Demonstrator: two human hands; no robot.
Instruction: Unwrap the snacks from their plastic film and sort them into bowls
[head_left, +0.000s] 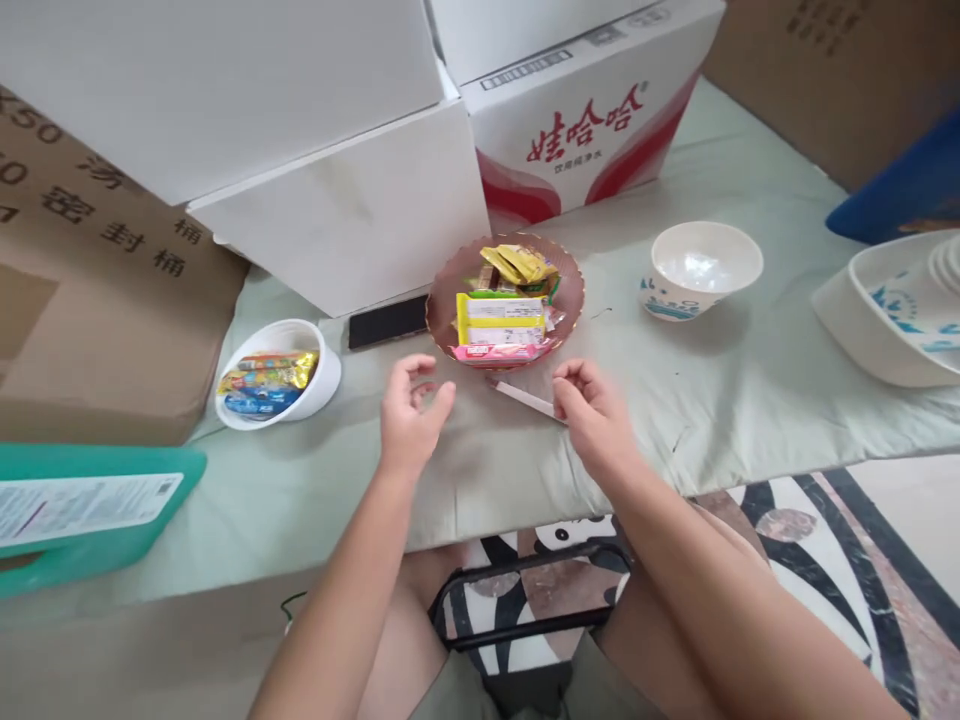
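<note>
Just in front of the pink scalloped plate, my left hand hovers with loosely curled fingers, thumb apart, holding nothing. My right hand is at the plate's front right, fingers bent inward and closed. A thin white pencil-like stick slants between the hands, one end hidden behind my right hand; I cannot tell whether that hand grips it. The plate bears a white-and-yellow snack packet, a pink packet and several yellow sachets.
A white tub of wrapped snacks stands left, near a black phone and a green container. Right are a white bowl and a larger bowl with cups. White boxes and a cardboard box line the back.
</note>
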